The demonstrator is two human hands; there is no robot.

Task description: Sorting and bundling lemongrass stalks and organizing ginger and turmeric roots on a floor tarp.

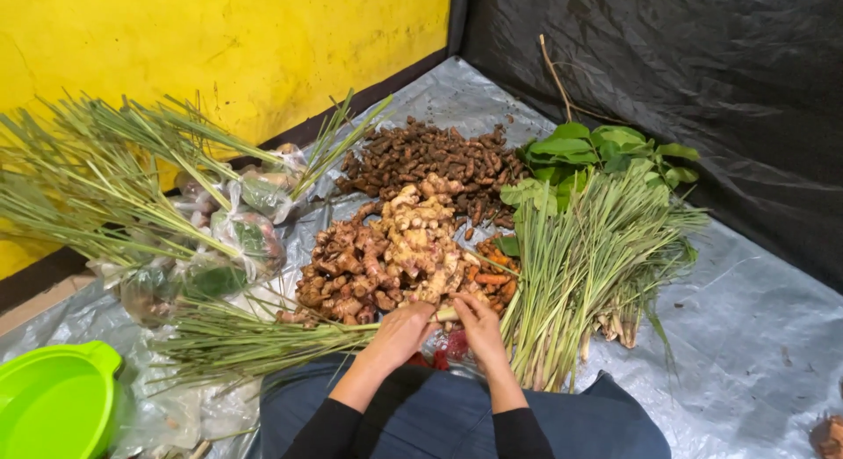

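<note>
My left hand (399,333) and right hand (480,327) both clench one lemongrass stalk (263,338), its pale base between them; ginger roots (413,248) lie just beyond my fingers; bundled lemongrass (580,266) right of my grip.

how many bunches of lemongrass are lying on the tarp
3: one big lemongrass bunch fanned out at the left, one lemongrass stalk bundle held by both hands in front, one upright-looking lemongrass sheaf at the right. More may be hidden beneath.
</note>
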